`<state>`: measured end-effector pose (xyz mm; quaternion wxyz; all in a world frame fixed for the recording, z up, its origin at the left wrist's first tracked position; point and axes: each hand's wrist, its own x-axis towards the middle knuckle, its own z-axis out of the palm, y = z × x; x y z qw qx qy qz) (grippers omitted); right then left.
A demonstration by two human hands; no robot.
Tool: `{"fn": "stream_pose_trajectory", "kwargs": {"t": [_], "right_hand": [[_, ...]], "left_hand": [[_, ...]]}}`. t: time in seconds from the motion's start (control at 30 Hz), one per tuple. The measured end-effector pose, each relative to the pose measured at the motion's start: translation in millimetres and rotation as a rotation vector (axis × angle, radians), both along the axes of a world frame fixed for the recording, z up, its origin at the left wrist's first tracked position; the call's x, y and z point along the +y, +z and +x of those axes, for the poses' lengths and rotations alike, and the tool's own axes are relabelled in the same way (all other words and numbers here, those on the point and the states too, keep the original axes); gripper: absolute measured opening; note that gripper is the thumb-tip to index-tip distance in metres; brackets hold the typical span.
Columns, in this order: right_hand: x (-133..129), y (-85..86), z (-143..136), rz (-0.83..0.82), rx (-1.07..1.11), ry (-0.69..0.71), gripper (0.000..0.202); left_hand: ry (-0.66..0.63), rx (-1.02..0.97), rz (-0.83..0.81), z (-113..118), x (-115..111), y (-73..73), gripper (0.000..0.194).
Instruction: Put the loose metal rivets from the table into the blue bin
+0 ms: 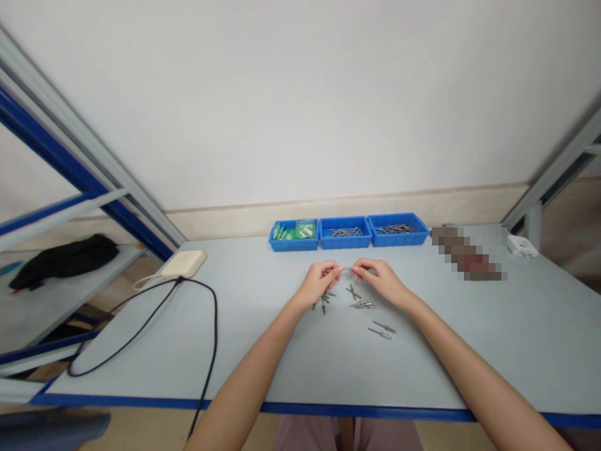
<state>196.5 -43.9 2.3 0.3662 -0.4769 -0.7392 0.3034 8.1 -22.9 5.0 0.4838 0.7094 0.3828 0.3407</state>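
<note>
My left hand and my right hand meet above the middle of the table, with fingertips pinched a short way apart. Between them a thin metal piece, seemingly a blind rivet, spans the gap with one end in each pinch. Several loose blind rivets lie on the table below my right hand. Another small group of rivets sits under my left hand and is partly covered by it. Two more rivets lie apart, nearer the front edge.
Three blue bins stand in a row at the back; the left one has green bags, the others metal pins or rivets. A white box and a looping black cable are on the left. A white plug-like item lies far right.
</note>
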Motion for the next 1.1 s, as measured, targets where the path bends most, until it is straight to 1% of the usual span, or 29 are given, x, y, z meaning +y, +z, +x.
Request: {"fn": "stream_pose_trajectory", "kwargs": {"t": [0.03, 0.07, 0.1, 0.17, 0.23, 0.3, 0.37, 0.4, 0.43, 0.5, 0.57, 0.63, 0.73, 0.77, 0.83, 0.9, 0.97, 1.0, 1.1], "right_hand": [[2.6, 1.3, 4.0, -0.010, -0.018, 0.002, 0.032], [6.6, 2.9, 9.3, -0.011, -0.032, -0.026, 0.035], [11.8, 4.7, 16.0, -0.001, -0.048, -0.087, 0.037], [24.7, 8.3, 32.2, 0.055, -0.130, -0.286, 0.041], [36.5, 11.5, 48.6, 0.134, -0.308, -0.519, 0.041], [41.6, 13.6, 59.1, 0.214, -0.504, -0.714, 0.039], [37.5, 14.8, 59.4, 0.296, -0.609, -0.843, 0.040], [32.6, 15.3, 55.5, 0.335, -0.625, -0.874, 0.040], [26.7, 16.0, 49.9, 0.373, -0.628, -0.887, 0.041], [14.9, 18.3, 37.0, 0.414, -0.629, -0.851, 0.039], [7.4, 21.8, 29.7, 0.399, -0.643, -0.767, 0.036], [5.7, 25.1, 34.5, 0.329, -0.603, -0.740, 0.036], [9.6, 24.2, 63.5, 0.127, -0.484, -0.796, 0.038], [11.1, 21.3, 76.1, 0.050, -0.471, -0.781, 0.039], [13.1, 11.7, 100.6, -0.082, -0.493, -0.698, 0.038], [13.6, 0.1, 120.7, -0.162, -0.531, -0.653, 0.039], [12.9, -9.1, 135.4, -0.184, -0.566, -0.681, 0.038], [12.1, -11.7, 141.3, -0.168, -0.582, -0.705, 0.037], [8.3, -10.7, 153.6, -0.098, -0.615, -0.781, 0.032]], "left_hand": [[0.026, 0.003, 0.014, -1.5, 1.7, -0.6, 0.046], [0.063, 0.001, 0.032, -3.4, 4.0, -1.4, 0.050], [0.108, -0.003, 0.057, -6.0, 7.1, -2.5, 0.052], [0.208, -0.011, 0.114, -12.8, 14.5, -4.6, 0.053], [0.310, -0.021, 0.169, -21.1, 22.0, -5.7, 0.052], [0.410, -0.047, 0.201, -29.5, 27.5, -5.1, 0.053], [0.492, -0.067, 0.209, -36.3, 30.0, -3.5, 0.053], [0.521, -0.072, 0.212, -38.9, 30.3, -2.7, 0.053], [0.541, -0.075, 0.215, -40.8, 30.0, -2.2, 0.053], [0.555, -0.071, 0.229, -43.3, 28.4, -2.3, 0.050], [0.550, -0.045, 0.235, -44.6, 26.3, -4.0, 0.048], [0.541, 0.000, 0.224, -45.1, 24.3, -6.8, 0.048], [0.534, 0.058, 0.199, -44.9, 22.8, -10.9, 0.048], [0.532, 0.074, 0.189, -44.5, 22.8, -11.9, 0.048], [0.527, 0.099, 0.163, -43.4, 23.5, -13.1, 0.048], [0.536, 0.104, 0.134, -42.2, 25.0, -13.4, 0.049], [0.562, 0.087, 0.116, -41.4, 26.9, -13.3, 0.049], [0.577, 0.075, 0.115, -41.1, 27.8, -13.2, 0.048], [0.583, 0.068, 0.150, -40.0, 30.1, -13.7, 0.045]]}}
